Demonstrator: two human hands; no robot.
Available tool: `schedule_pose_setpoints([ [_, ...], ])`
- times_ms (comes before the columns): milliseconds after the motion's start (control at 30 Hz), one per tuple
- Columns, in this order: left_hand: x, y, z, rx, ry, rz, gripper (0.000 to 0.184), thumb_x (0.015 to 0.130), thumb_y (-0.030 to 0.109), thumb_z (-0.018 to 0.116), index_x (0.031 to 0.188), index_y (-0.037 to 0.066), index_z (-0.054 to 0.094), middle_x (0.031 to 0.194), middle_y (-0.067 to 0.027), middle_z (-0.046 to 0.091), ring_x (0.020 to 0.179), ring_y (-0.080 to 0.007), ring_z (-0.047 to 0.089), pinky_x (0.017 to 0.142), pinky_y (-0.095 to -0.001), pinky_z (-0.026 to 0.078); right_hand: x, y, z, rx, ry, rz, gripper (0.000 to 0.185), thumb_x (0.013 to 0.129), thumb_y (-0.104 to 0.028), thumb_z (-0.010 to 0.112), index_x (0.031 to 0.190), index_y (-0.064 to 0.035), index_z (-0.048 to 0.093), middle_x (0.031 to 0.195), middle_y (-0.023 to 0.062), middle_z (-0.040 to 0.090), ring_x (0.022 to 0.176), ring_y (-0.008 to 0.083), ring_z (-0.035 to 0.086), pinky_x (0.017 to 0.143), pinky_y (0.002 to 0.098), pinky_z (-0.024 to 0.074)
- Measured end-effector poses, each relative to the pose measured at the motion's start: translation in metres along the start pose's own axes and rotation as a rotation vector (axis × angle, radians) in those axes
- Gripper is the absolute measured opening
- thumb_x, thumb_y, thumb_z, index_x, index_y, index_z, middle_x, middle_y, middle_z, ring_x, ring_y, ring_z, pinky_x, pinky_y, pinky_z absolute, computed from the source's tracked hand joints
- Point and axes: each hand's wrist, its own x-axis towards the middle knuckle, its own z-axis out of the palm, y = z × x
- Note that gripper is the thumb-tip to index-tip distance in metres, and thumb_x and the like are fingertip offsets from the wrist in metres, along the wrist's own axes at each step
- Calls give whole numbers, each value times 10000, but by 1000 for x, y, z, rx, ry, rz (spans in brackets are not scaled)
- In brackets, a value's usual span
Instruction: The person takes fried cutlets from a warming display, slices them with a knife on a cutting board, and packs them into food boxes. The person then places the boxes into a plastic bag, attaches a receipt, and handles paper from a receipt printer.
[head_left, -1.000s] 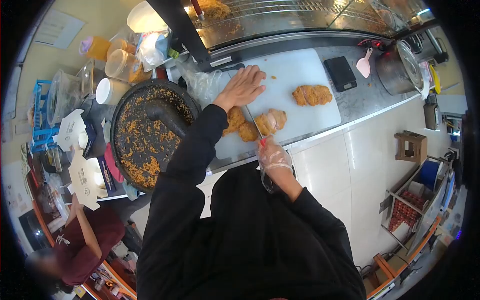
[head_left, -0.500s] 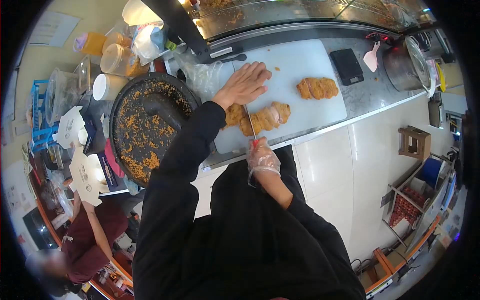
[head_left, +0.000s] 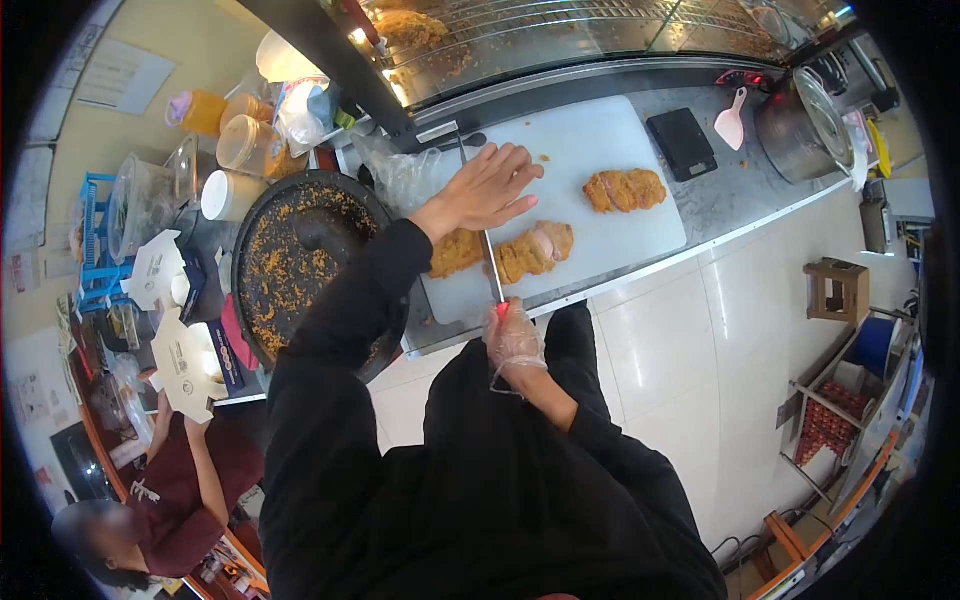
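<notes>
Two hands, one knife. The right hand [head_left: 515, 340], in a clear plastic glove, is closed around the red handle of the knife [head_left: 493, 266]. The left hand [head_left: 484, 190], ungloved, lies over the blade with its fingers extended; whether the palm touches the steel cannot be told. Three portions of breaded food rest on one white cutting board [head_left: 585, 140]: one left of the blade [head_left: 453, 257], one just right of it [head_left: 537, 251], and one sliced portion farther right [head_left: 625, 190]. Left of the board stand one crumb-strewn dark bowl [head_left: 243, 278] and one clear plastic bag [head_left: 402, 166]; to its right, one black scale [head_left: 682, 144], one pink scoop [head_left: 731, 126] and one metal pot [head_left: 795, 130]. At far left, one co-worker [head_left: 190, 480] reaches toward two open cartons, upper [head_left: 156, 272] and lower [head_left: 182, 362].
</notes>
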Motion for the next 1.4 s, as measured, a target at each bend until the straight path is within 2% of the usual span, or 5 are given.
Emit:
schedule_pose_setpoints([
  [333,45,0,34,-57,171,-16,306,967,360,471,1108,96,533,980,-81,474,953,-235,468,798,-360,341,18,23,-67,-193,82,59,329,969,-368,468,1149,-93,495,939,251,667,884,450,648,751,547,507],
  [500,21,2,6,-114,33,-80,337,990,357,437,1147,71,526,996,-103,457,965,-254,460,815,-375,340,-5,10,-75,-174,-33,-69,326,976,-370,451,1081,-65,498,918,254,663,888,455,643,764,543,505],
  [767,-47,-20,13,-139,-237,-202,408,1001,416,378,1159,69,523,1024,-121,449,1006,-265,447,841,-394,331,-6,-33,-44,-218,-299,101,396,967,-405,443,1094,-32,491,1002,255,671,954,446,650,821,539,506],
  [933,-40,10,20,-217,-195,-176,410,1005,399,361,1164,56,518,1019,-122,445,977,-261,434,839,-382,324,-20,-27,-78,-366,-323,161,423,967,-426,444,1117,-33,489,1033,258,665,966,444,650,813,545,511],
  [1400,26,15,20,-273,56,-147,362,992,363,400,1163,51,464,1031,-136,445,984,-287,434,838,-407,316,-17,11,-127,-343,-18,-183,317,960,-354,492,997,-40,514,805,242,661,769,440,651,669,529,515],
])
